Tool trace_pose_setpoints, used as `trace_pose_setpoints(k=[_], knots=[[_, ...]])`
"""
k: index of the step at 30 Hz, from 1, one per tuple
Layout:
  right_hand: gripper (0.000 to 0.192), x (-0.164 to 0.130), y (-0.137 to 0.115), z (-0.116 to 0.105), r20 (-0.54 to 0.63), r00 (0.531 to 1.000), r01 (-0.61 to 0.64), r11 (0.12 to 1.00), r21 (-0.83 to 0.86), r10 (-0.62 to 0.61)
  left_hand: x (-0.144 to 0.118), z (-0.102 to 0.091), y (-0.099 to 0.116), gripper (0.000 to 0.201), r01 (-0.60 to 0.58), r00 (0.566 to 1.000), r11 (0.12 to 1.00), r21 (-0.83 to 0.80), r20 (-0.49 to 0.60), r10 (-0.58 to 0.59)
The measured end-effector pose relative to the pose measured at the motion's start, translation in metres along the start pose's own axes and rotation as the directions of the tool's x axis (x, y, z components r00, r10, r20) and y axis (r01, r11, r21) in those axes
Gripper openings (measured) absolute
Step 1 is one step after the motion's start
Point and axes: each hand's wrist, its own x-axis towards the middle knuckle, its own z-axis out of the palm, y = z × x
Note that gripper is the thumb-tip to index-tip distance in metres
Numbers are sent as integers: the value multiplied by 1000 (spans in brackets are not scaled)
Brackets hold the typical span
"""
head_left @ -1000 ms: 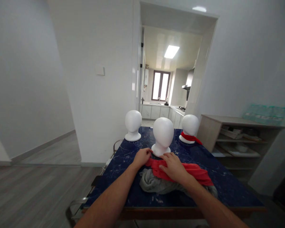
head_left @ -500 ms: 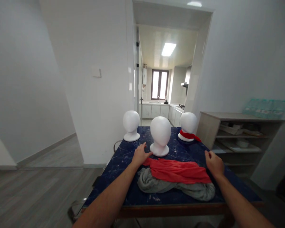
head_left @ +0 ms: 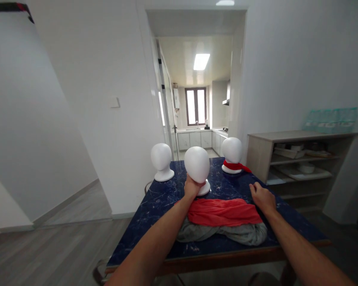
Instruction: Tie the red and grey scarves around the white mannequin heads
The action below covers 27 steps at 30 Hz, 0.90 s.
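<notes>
Item 1, middle dummy head [head_left: 197, 165]: white, smooth, featureless, set on a flared foot on the dark blue marbled tabletop [head_left: 155, 198], which serves as landmark. It is gripped at the neck by the left hand [head_left: 191, 187], fingers wrapped round the narrow part just above the foot. It is judged light and rigid, probably foam, so easily dented and easily tipped; the neck is judged the surest place to be held, the rounded crown being too slick and wide.

Item 2, red scarf [head_left: 223, 212]: spread flat across the near half of the tabletop, just in front of the gripped head. It is judged soft, limp and light, best taken at an end or edge.

Item 3, grey cloth [head_left: 244, 234]: bunched under the red scarf at the near edge of the tabletop. It is judged soft and a little bulkier.

Right hand [head_left: 262, 197]: nothing is held; it lies loosely curled at the right end of the red scarf, and contact cannot be told.

Items 4 and 5: a bare dummy head [head_left: 161, 160] at the far left of the tabletop; another head [head_left: 232, 151] at the far right, already wrapped in a red scarf.
</notes>
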Motion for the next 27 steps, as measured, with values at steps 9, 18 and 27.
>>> trace_pose_setpoints(k=[9, 18, 27], knots=[[49, 1, 0, 0, 47, 999, -5, 1000, 31, 4, 16, -62, -32, 95, -75, 987, 988, -134, -154, 54], [50, 2, 3, 7, 39, 999, 14, 997, 75, -16, 4, -200, -82, 80, -83, 985, 989, -118, -163, 63], [47, -1, -1, 3, 59, 998, 11, 998, 66, -15, -4, -224, -89, 91, -20, 987, 997, -70, -159, 8]])
